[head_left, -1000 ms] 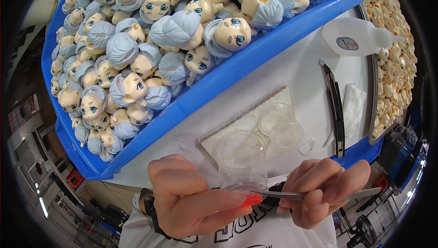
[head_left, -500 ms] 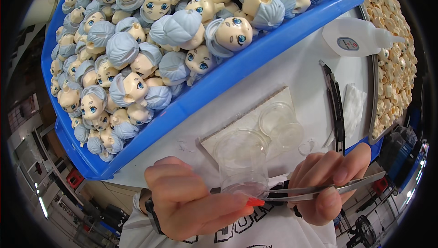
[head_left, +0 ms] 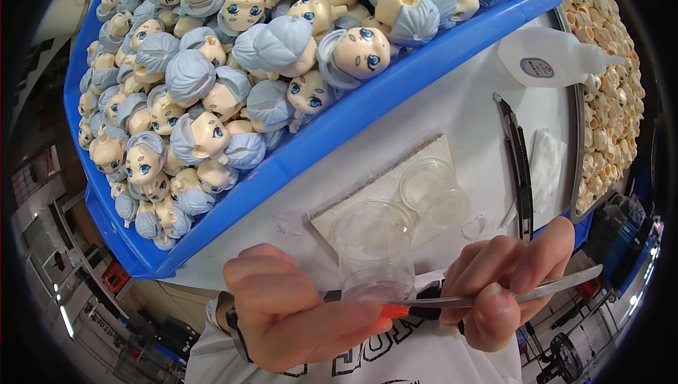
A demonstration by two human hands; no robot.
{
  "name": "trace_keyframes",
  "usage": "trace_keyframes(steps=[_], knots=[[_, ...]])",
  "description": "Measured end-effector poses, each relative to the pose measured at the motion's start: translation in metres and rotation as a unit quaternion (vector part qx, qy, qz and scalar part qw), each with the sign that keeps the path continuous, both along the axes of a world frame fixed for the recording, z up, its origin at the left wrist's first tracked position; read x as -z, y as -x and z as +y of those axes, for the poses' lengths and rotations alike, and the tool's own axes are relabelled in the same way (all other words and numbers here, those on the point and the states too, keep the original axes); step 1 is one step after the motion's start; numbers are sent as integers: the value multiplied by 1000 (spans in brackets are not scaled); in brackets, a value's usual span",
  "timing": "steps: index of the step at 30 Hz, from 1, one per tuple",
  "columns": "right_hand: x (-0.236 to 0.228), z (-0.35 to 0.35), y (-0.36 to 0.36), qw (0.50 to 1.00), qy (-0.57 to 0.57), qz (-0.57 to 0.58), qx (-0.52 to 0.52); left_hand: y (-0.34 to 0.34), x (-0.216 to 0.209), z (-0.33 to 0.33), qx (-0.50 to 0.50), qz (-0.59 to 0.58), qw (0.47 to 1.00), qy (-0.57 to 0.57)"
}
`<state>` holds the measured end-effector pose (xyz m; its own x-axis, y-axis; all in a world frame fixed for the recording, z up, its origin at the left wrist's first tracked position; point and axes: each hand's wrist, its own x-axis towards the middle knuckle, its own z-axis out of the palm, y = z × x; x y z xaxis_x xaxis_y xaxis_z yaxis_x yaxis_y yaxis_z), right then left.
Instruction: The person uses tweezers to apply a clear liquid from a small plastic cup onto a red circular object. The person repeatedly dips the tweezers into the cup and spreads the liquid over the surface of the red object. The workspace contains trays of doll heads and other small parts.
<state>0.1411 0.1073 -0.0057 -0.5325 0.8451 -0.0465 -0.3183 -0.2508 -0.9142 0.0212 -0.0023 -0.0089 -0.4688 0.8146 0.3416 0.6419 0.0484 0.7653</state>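
Tweezers [head_left: 554, 286] held in right hand [head_left: 487, 267], grip closed around the shanks, tips up against the red piece [head_left: 394, 311]. Left hand [head_left: 282, 310] grip is pinched on that piece, fingers hiding part of it. Can't tell if the tips clamp it or only touch. Piece is in mid-air just off the near edge of the surface [head_left: 480, 116], in front of the white shirt [head_left: 452, 356].

Risk 1: pinch is right at the fingertips on a small part. If the tips skid or pull sideways, it could pop loose and drop past the near edge. Squeezing too hard might mark it, if it's soft. A slipped tip could also jab the left fingertips.

Risk 2: clear cup [head_left: 374, 236] looks to stand at the near edge, close to the left fingers. A knuckle bump or tweezer swing could tip it. Smaller cup [head_left: 446, 207] is farther in on the white slab [head_left: 443, 151], so safer.

Risk 3: black cutter [head_left: 521, 172] lies toward the right edge, beyond the right hand. Blade state unclear, a careless reach could knock it
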Motion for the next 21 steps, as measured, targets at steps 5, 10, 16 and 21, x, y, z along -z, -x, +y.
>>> trace_keyframes(steps=[5, 10, 16, 21], knots=[[2, 4, -1, 998, -49, 7, -40, 2, -2, 0, 14, -7, 1000, 22], [7, 2, -1, 995, -97, 21, -28, 0, -4, 1, 5, -11, 999, 30], [4, 2, -6, 993, -113, -15, -35, 2, -5, 1, 13, -10, 999, 33], [5, 3, -7, 994, -101, -18, -40, 2, -5, 2, 9, -1, 999, 34]])
